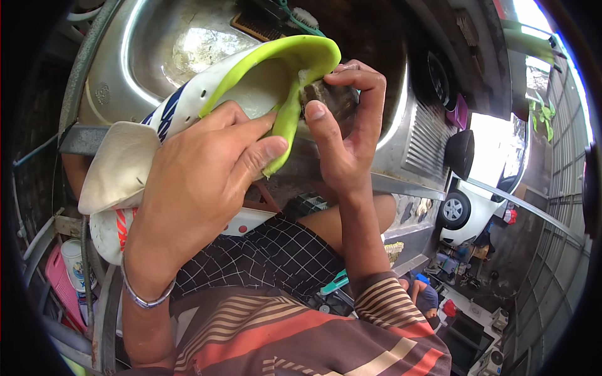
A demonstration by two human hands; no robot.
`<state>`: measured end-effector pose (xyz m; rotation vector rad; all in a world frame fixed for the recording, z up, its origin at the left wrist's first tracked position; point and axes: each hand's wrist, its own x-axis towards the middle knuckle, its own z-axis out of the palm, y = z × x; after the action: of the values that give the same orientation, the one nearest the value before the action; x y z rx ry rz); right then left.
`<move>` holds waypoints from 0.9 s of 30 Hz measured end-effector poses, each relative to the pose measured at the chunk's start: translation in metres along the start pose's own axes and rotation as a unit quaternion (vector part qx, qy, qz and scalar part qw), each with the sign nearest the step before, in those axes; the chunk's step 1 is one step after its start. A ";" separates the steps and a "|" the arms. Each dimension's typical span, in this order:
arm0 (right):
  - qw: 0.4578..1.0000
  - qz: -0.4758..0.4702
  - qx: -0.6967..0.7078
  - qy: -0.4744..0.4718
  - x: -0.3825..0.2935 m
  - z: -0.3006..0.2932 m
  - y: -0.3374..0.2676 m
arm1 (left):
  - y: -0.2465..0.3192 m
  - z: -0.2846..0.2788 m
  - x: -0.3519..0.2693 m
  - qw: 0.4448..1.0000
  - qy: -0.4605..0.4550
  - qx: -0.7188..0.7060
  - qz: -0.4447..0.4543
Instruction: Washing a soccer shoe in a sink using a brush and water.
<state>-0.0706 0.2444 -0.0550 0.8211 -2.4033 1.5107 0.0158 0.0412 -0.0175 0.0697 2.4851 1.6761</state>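
Observation:
My left hand (197,164) grips a white shoe (183,101) with dark blue stripes and a bright yellow-green lining, its fingers reaching into the opening. The shoe's pale tongue (120,164) is folded out beside that hand's wrist. My right hand (348,127) holds a dark brown, wet-looking block (331,101), possibly a brush, between thumb and fingers. The block touches the outer face of the lined collar. Its underside is hidden.
Behind the shoe lies a metal sink basin (155,51) with a wooden brush (256,28) and a turquoise-handled brush (305,19). A ribbed metal drainboard (425,145) adjoins it at right. Further off are a white vehicle (470,221) and a seated person (423,296).

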 end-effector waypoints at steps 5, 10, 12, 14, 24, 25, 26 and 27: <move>0.998 0.033 0.038 0.040 -0.008 0.002 -0.014 | -0.003 0.004 0.003 0.999 0.016 0.044 -0.002; 0.993 -0.031 -0.104 -0.044 -0.010 -0.011 -0.026 | -0.005 0.006 0.007 0.995 0.004 0.100 0.025; 0.986 -0.032 -0.153 -0.062 -0.008 -0.018 -0.026 | -0.006 0.007 0.007 0.994 0.019 0.101 0.032; 0.975 -0.098 -0.166 -0.108 -0.007 -0.022 -0.026 | -0.007 0.008 0.009 0.996 0.026 0.088 0.021; 0.987 -0.032 -0.149 -0.055 -0.011 -0.014 -0.035 | -0.005 0.014 0.006 0.983 0.042 0.172 0.047; 0.987 -0.051 -0.130 -0.078 -0.012 -0.014 -0.036 | -0.006 0.014 0.006 0.982 0.042 0.176 0.054; 0.983 -0.095 -0.118 -0.102 -0.013 -0.014 -0.035 | -0.006 0.014 0.007 0.979 0.050 0.190 0.055; 0.984 -0.059 -0.125 -0.116 -0.014 -0.015 -0.037 | -0.006 0.014 0.007 0.982 0.034 0.177 0.062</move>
<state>-0.0408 0.2501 -0.0259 1.1100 -2.5828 1.0931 0.0108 0.0529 -0.0286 0.2129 2.8575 1.2734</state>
